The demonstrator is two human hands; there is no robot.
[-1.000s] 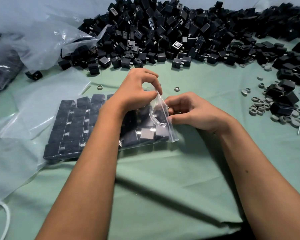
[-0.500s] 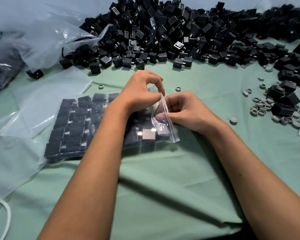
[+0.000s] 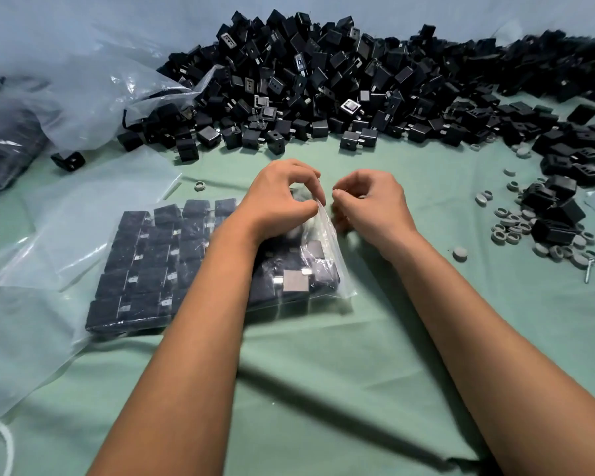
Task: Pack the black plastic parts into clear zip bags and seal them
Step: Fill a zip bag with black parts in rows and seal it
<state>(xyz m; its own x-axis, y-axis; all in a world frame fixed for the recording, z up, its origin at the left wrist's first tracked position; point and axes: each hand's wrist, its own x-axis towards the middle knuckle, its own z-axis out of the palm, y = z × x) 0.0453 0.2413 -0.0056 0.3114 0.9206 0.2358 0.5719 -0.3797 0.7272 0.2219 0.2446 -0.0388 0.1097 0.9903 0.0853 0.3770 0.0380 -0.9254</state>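
While a green cloth [image 3: 323, 389] covers the whole work surface, the largest item on it is the pile of loose black parts [image 3: 323, 80], spread across the upper centre and upper right of the frame. Loose clear plastic sheeting [image 3: 83, 97] occupies the upper left and left edge. Centre-left: filled zip bag [image 3: 145, 266], lying flat, w/ black parts packed in rows inside; its open end points toward frame centre. Left hand [image 3: 279, 201] sits over that end, thumb and fingers curled, pinching the bag's top edge. Right hand [image 3: 371, 204] is just beside it at centre, fingers curled; its contact w/ the bag is blurred, so grip cannot be told. Right side: grey rings [image 3: 509, 228] scattered among more black parts, plus a small screw [image 3: 588, 269].
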